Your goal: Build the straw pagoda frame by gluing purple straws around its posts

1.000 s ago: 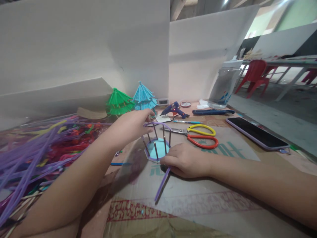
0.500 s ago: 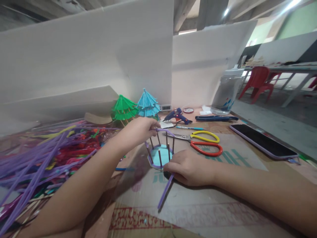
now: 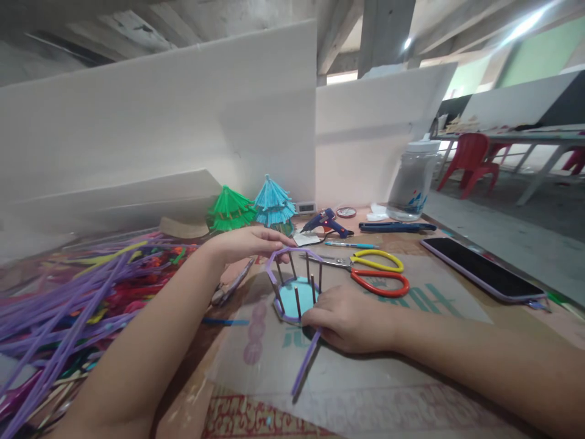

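Note:
A small frame (image 3: 297,300) stands on the work surface, with a light-blue base and several brown upright sticks. Purple pipe cleaner (image 3: 269,268) edges its base and runs around the stick tops at the far side. My left hand (image 3: 256,242) is at the back left of the frame, fingers stretched out behind the upper pipe cleaner; whether they touch it I cannot tell. My right hand (image 3: 345,317) is closed on the near right edge of the base, its fingertips hidden. A loose purple pipe cleaner end (image 3: 305,364) sticks out from under it toward me.
Scissors (image 3: 375,271) with yellow and red handles lie right of the frame. Behind are a glue gun (image 3: 326,222), a pen (image 3: 350,244), green (image 3: 231,208) and blue (image 3: 274,201) layered roofs. A phone (image 3: 479,268) lies right, a bottle (image 3: 414,180) behind it, piled pipe cleaners (image 3: 91,292) left.
My left hand has loosened its pinch on the upper pipe cleaner and moved slightly left, fingers now straighter. The upper pipe cleaner now reaches around the left side. My right hand stays at the base.

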A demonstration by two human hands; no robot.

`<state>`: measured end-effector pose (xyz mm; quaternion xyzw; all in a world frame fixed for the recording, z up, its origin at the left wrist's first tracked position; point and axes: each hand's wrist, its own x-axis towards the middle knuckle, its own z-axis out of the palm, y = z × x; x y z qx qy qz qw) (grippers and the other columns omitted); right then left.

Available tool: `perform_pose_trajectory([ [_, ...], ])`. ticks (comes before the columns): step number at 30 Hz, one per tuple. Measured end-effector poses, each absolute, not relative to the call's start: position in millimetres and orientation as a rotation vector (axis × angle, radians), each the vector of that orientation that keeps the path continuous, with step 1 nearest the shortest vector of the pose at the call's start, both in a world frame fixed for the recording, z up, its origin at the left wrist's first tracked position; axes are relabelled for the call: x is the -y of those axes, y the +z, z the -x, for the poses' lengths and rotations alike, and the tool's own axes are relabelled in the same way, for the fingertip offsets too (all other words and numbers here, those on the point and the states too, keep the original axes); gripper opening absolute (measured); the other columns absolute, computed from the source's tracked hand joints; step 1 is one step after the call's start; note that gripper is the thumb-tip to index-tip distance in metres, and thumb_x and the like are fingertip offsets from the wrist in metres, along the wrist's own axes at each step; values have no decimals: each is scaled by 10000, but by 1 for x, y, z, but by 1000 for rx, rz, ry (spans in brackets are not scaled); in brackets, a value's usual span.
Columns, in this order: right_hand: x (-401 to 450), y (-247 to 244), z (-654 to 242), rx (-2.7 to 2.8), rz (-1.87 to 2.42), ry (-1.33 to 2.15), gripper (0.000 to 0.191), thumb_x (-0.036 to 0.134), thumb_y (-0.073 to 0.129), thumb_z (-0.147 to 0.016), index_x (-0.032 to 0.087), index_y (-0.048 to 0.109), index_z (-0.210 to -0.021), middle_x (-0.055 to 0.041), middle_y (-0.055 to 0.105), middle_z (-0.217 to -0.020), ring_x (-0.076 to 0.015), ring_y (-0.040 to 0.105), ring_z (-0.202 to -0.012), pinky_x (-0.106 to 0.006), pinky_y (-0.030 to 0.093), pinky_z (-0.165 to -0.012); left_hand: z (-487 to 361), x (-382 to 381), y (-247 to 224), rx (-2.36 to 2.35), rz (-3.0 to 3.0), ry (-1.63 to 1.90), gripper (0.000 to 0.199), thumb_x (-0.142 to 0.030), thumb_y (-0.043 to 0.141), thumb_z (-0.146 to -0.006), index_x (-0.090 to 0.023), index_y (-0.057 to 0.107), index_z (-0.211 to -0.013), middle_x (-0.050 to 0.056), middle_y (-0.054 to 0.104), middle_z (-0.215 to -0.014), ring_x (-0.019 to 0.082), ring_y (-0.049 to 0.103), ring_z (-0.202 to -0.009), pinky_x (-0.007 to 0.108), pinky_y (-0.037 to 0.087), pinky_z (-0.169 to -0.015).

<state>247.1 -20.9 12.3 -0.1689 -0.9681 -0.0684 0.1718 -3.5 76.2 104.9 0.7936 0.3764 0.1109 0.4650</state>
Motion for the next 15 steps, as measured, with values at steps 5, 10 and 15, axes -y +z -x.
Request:
perform_pose_trajectory([
  [5,21,13,-247,2748,491,-200,170,164,498,-915,186,664,-941,-19,676,-674,-159,604,-602,-283,359,-566,5,-88,91,-927,-1895,370,433,-400,747,-821,-192,701,-1197,96,728,-1198,180,674,-1057,320,497,-958],
  [10,21,13,-247,2736,484,-209,186,163,494,-915,181,673,-962,-25,683,-684,-164,621,-617,-282,379,-570,10,-90,96,-980,-1884,502,371,-427,779,-799,-196,720,-1083,51,741,-1053,145,675,-918,283,516,-857],
  [15,21,13,-248,2726,470,-191,217,153,475,-914,177,681,-980,-31,684,-677,-170,628,-621,-285,399,-574,30,-80,123,-1058,-1830,841,483,-563,787,-765,-212,654,-1068,0,692,-871,124,647,-816,285,528,-809],
])
